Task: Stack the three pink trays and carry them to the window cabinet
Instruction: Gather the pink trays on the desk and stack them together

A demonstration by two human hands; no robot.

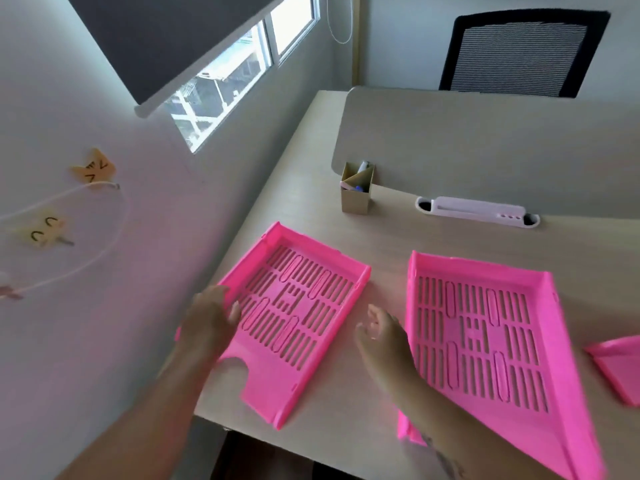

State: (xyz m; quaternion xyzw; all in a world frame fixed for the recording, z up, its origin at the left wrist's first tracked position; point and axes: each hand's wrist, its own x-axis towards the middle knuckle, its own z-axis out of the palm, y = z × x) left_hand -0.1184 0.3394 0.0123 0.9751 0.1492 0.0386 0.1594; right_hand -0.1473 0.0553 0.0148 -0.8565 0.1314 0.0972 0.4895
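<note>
Three pink slotted trays lie on the pale desk. The left tray point(294, 313) sits near the desk's left edge, turned at an angle. My left hand point(207, 323) rests on that tray's left rim, fingers curled over the wall. My right hand point(384, 337) hovers with fingers apart between the left tray and the middle tray point(485, 341), holding nothing. My right forearm covers the middle tray's near left corner. Only a corner of the third tray point(620, 368) shows at the right edge of the view.
A small cardboard pen holder point(356, 192) and a white cable slot point(478, 211) stand at the back by the desk divider point(485, 140). A black mesh chair point(519, 53) is behind it. A wall with a window point(225, 81) runs along the left.
</note>
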